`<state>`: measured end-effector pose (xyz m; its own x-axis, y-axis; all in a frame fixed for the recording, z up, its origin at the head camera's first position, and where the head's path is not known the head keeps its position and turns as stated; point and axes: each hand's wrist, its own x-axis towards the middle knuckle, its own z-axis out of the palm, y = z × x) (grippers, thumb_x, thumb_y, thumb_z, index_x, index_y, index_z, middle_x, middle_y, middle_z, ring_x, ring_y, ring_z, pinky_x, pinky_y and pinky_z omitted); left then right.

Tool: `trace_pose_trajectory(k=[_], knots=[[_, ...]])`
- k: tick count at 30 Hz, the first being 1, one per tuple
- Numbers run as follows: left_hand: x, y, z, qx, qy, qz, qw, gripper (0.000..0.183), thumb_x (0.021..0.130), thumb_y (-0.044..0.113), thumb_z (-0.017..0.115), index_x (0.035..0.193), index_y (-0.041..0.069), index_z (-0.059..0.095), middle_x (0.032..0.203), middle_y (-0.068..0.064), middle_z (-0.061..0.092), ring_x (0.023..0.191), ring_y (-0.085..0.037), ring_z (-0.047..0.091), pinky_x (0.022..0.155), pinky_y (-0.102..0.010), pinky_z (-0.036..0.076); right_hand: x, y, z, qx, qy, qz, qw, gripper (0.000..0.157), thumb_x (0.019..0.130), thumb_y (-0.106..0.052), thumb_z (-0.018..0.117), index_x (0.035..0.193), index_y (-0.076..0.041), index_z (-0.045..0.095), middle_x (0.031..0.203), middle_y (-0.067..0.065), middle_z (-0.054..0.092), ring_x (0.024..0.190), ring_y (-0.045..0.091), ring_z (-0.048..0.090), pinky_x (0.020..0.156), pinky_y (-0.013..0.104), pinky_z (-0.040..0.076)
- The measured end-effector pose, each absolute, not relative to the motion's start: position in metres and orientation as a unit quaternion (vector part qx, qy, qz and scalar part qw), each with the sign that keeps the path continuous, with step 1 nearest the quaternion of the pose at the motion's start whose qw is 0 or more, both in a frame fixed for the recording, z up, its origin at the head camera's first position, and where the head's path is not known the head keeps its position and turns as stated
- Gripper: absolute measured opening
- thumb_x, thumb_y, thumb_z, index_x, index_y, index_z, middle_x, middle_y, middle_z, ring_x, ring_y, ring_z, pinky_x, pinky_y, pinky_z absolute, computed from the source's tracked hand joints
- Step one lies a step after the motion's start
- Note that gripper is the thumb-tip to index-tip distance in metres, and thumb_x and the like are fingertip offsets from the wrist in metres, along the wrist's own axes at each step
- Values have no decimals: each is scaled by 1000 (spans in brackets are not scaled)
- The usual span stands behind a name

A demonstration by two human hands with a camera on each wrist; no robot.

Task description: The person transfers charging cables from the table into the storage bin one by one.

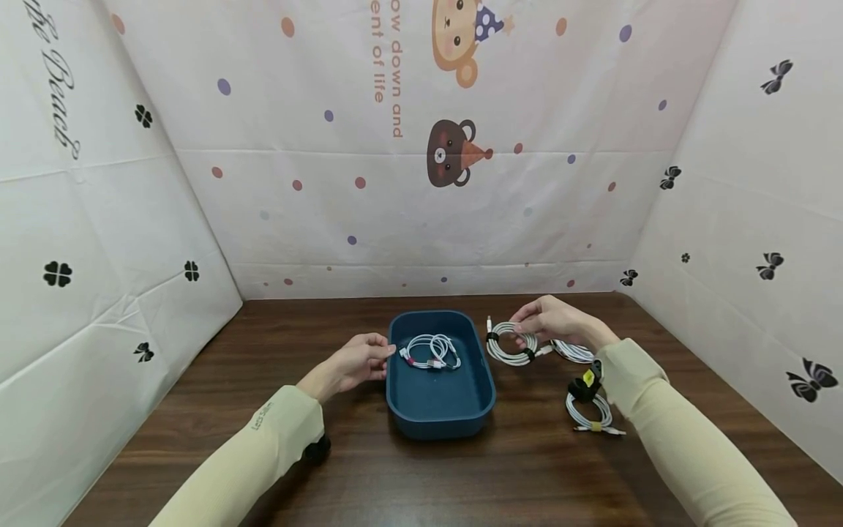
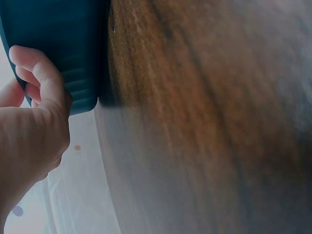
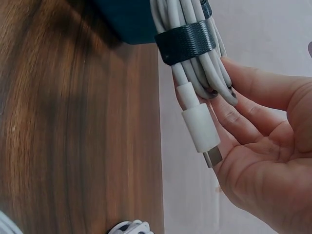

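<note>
My left hand (image 1: 358,360) holds the left rim of a dark blue plastic bin (image 1: 440,428), its fingers bent against the outer wall (image 2: 53,78) in the left wrist view. One coiled white cable (image 1: 436,364) lies inside the bin. My right hand (image 1: 558,320) pinches a second coil, a white charging cable (image 1: 514,359), raised just right of the bin. Black straps (image 3: 187,43) bind this coil, and its USB-C plug (image 3: 202,127) hangs free beside the palm in the right wrist view.
Two more white cable coils lie on the brown wooden table (image 1: 421,483) to the right: one bundle (image 1: 574,353) behind the right wrist and another coil (image 1: 596,426) nearer, with a yellow tie. White printed sheets (image 1: 329,219) stand around the table's back and sides.
</note>
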<state>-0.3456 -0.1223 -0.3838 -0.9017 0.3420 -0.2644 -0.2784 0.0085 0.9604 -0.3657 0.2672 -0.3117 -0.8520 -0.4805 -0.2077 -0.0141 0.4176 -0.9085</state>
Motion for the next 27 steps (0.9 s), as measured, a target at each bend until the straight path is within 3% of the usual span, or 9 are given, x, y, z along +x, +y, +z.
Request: trace_pose_trajectory(k=[27], knots=[[-346,-122,-383,31,676,702,221,12,98,13,55,105,7,48,88,-8,54,72,-16,53,68,-30,51,-369,231,-307,-157,805,-523,233,29,94,-6,60,117,10,57,95,18,69,78,20,68,74,33,58]])
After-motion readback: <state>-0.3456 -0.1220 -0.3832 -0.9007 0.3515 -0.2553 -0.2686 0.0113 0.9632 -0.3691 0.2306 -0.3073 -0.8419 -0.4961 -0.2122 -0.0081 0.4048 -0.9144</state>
